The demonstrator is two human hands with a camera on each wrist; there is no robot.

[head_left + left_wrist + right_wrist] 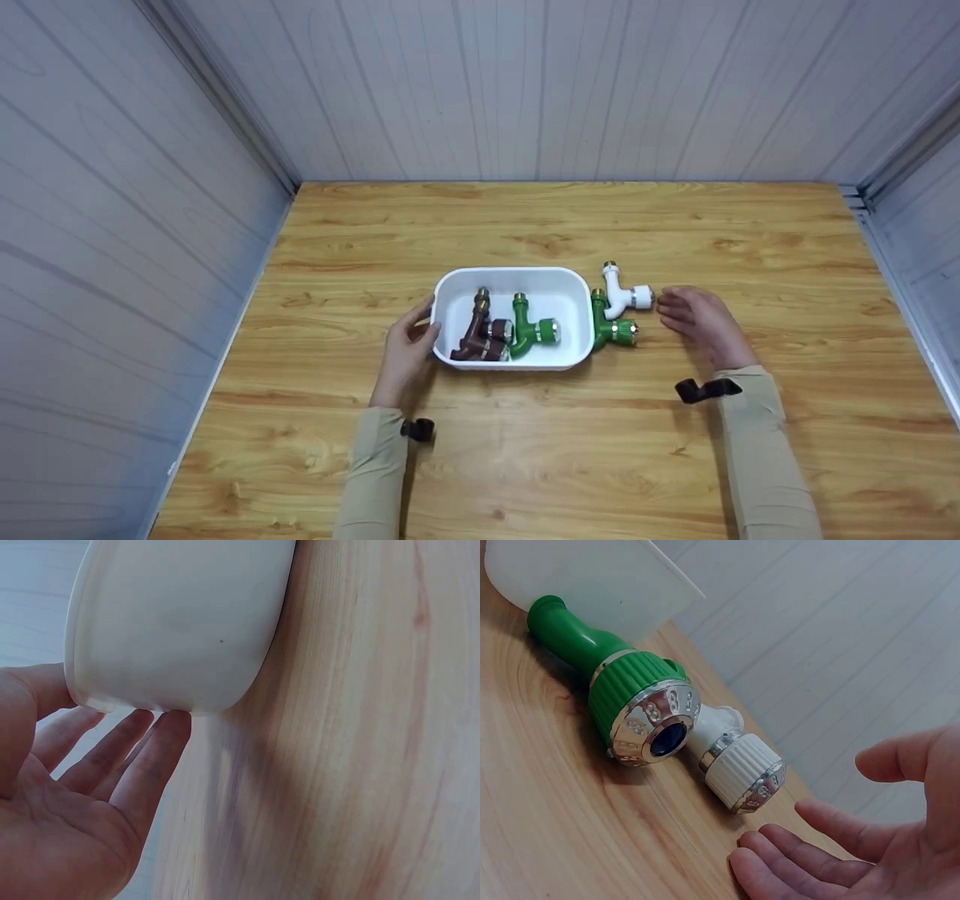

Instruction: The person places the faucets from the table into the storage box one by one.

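My left hand (406, 346) holds the left end of a white plastic tub (514, 365), thumb at the rim and fingers against the outer wall (180, 622). Inside the tub lie two brown taps (474, 343) at the left, overlapping, and a green tap (523, 334) to their right. Just outside the tub's right end, a second green tap (616, 330) lies on the table, its spout end close by the wall. Behind it is a white tap (619, 294), its ribbed knob (742, 771) facing right. Beside that knob, my right hand (699, 319) hovers with relaxed fingers, holding nothing.
The wood-grain table (525, 450) extends around the tub on all sides. Pale panelled walls stand at the back (510, 90), left (112, 225) and right. A dark wrist mount (706, 390) sits on each sleeve.
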